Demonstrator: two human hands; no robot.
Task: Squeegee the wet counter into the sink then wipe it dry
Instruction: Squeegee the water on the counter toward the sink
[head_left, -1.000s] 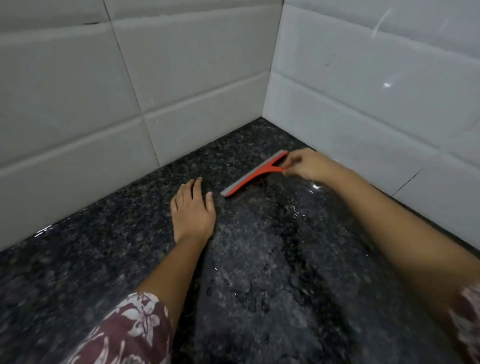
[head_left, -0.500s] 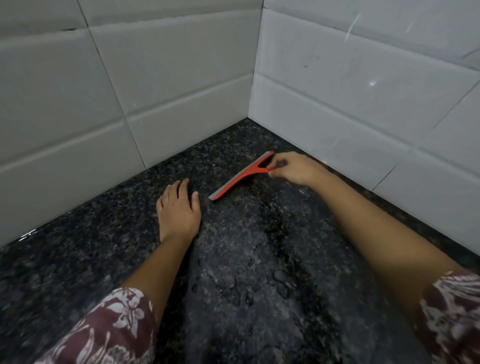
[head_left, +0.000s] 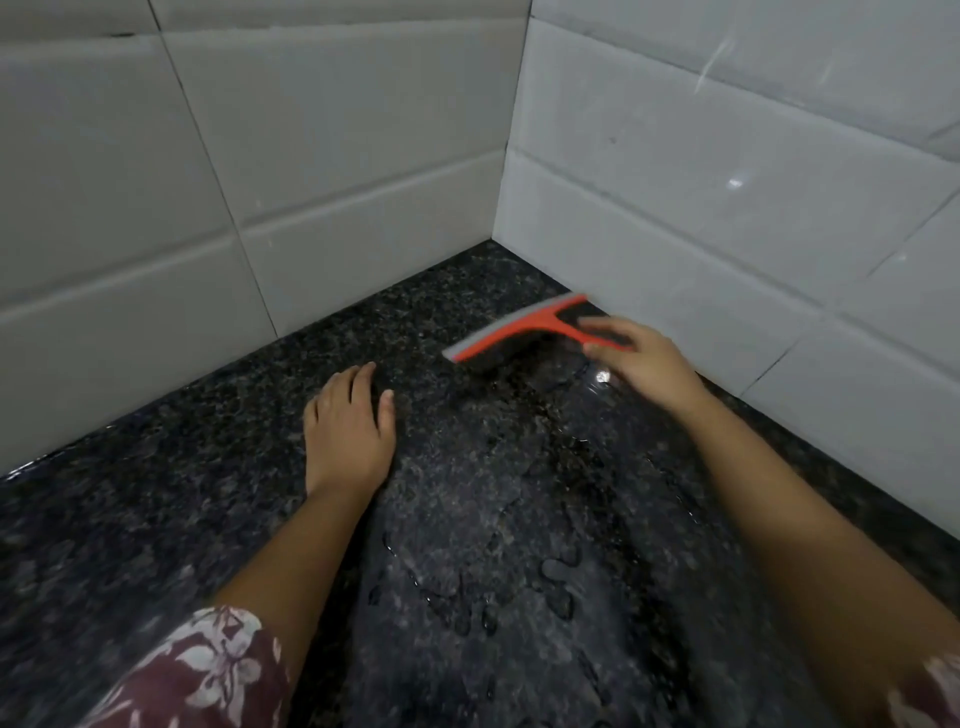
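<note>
An orange squeegee (head_left: 511, 328) with a grey blade is held near the far corner of the dark speckled granite counter (head_left: 156, 519). My right hand (head_left: 641, 364) grips its handle, with the blade tilted and its left end raised slightly off the stone. Streaks and drops of water (head_left: 524, 566) lie on the counter between my two arms. My left hand (head_left: 348, 434) rests flat on the counter, palm down, fingers together, left of the wet patch. No sink or cloth is in view.
White tiled walls (head_left: 322, 171) meet in a corner (head_left: 511, 145) just behind the squeegee and close off the counter at the back and right. A floral sleeve (head_left: 208, 670) covers my left upper arm.
My right hand has tilted the squeegee so more of its handle shows and shifted it closer to the right wall. My left hand stays flat on the counter.
</note>
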